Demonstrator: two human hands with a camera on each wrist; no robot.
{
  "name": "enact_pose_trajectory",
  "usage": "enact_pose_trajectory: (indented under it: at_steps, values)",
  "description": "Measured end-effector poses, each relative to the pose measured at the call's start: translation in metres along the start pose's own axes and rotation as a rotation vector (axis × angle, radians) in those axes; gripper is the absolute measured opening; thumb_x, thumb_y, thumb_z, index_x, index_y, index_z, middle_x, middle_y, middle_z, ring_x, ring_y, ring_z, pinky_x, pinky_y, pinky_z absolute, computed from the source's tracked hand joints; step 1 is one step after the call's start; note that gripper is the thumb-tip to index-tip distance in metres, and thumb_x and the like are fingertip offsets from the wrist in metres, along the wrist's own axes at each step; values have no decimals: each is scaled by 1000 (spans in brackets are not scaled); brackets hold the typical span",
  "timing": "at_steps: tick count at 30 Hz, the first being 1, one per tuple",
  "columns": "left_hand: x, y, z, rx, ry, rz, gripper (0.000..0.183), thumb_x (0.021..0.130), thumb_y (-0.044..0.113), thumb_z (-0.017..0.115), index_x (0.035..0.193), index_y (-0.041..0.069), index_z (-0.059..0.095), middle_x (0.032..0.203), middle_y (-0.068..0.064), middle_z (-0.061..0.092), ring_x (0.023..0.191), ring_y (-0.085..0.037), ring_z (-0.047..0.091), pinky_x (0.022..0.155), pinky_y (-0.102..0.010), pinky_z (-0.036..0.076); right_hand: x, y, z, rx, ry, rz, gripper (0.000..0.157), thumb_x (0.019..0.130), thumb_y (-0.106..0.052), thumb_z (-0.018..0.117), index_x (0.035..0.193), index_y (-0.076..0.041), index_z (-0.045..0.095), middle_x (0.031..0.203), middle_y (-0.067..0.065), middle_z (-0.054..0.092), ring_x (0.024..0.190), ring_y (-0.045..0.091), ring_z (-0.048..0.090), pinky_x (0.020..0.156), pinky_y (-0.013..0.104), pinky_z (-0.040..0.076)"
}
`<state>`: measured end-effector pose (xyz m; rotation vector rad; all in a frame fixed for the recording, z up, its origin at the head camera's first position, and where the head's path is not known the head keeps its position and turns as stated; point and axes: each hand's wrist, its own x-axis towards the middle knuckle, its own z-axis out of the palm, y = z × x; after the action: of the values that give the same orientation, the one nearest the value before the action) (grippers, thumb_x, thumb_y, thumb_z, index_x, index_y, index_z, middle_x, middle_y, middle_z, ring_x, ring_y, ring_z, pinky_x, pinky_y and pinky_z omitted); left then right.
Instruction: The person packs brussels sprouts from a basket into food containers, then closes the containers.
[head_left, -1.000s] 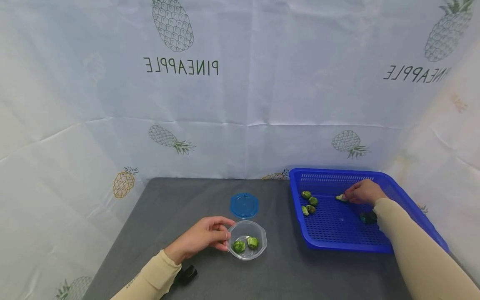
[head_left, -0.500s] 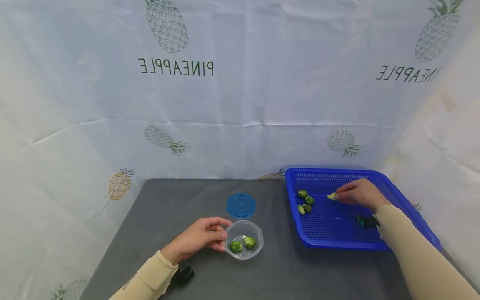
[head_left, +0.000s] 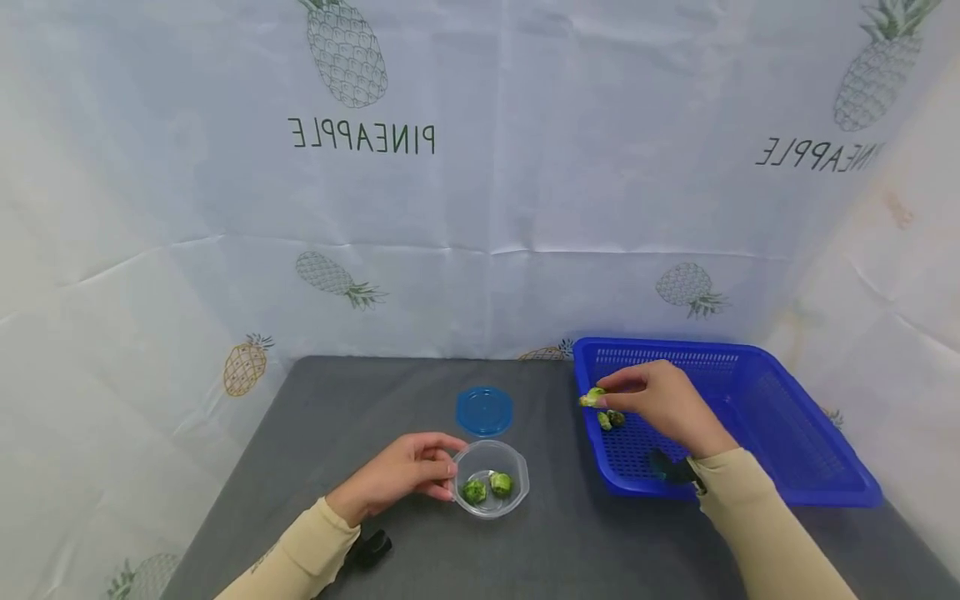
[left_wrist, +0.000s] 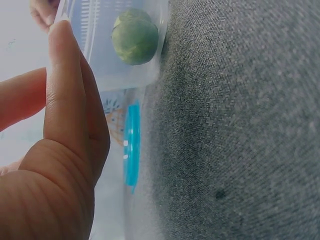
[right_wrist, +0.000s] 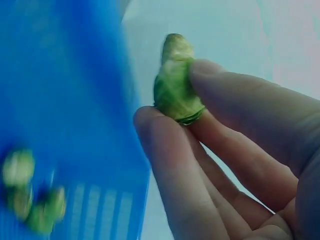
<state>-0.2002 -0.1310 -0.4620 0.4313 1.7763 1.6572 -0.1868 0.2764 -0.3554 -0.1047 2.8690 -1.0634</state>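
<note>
R hand (head_left: 663, 408): fingers (right_wrist: 172, 150) pinching a Brussels sprout (right_wrist: 175, 90) btwn thumb & fingertips; sprout sits right at the tips, stem end projecting past them, approx. above the L rim of the blue plastic basket (head_left: 757, 425). Loose sprouts (head_left: 610, 420) lie in basket, below R hand. L hand (head_left: 405, 473): thumb & fingers gripping L edge of a clear plastic tub (head_left: 491, 454) w/ 2 sprouts inside. Blue lid (head_left: 484, 411) lies just behind tub on grey table (head_left: 360, 408).
</note>
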Motion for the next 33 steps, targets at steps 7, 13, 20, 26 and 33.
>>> enact_pose_trajectory:
  at_steps: [7, 13, 20, 26, 33]
  values:
    - [-1, 1, -1, -2, -2, 5, 49, 107, 16, 70, 151, -1, 57, 106, -12, 72, 89, -20, 75, 88, -40, 70, -1, -48, 58, 77, -20, -75, 22, 95, -24, 86, 116, -18, 84, 106, -2, 82, 93, 13, 76, 86, 41, 67]
    - [0, 2, -2, 5, 1, 2, 49, 107, 16, 70, 151, -1, 58, 112, -21, 72, 88, -21, 77, 88, -41, 70, -4, -69, 95, 106, -44, -155, 19, 94, -17, 86, 113, -18, 84, 104, -2, 81, 89, 10, 75, 79, 31, 66]
    - [1, 0, -1, 12, 2, 0, 48, 107, 17, 70, 150, 0, 59, 108, -15, 73, 87, -20, 76, 89, -42, 70, -8, -72, 121, 86, -50, -225, 19, 91, -15, 89, 109, -14, 84, 101, -1, 80, 84, 7, 74, 73, 23, 64]
    - [1, 0, 0, 7, 3, -1, 48, 107, 16, 70, 151, 0, 58, 106, -13, 73, 86, -19, 76, 88, -41, 70, -6, -72, 135, 45, -45, -242, 17, 89, -16, 91, 104, -14, 84, 98, -2, 79, 82, 6, 72, 72, 24, 65]
    - [1, 1, 0, 7, -3, 6, 47, 107, 15, 69, 150, 0, 59, 106, -11, 74, 86, -18, 76, 88, -41, 70, -3, -73, 143, 1, -57, -275, 16, 89, -15, 91, 102, -13, 83, 94, -2, 78, 79, 5, 71, 69, 23, 63]
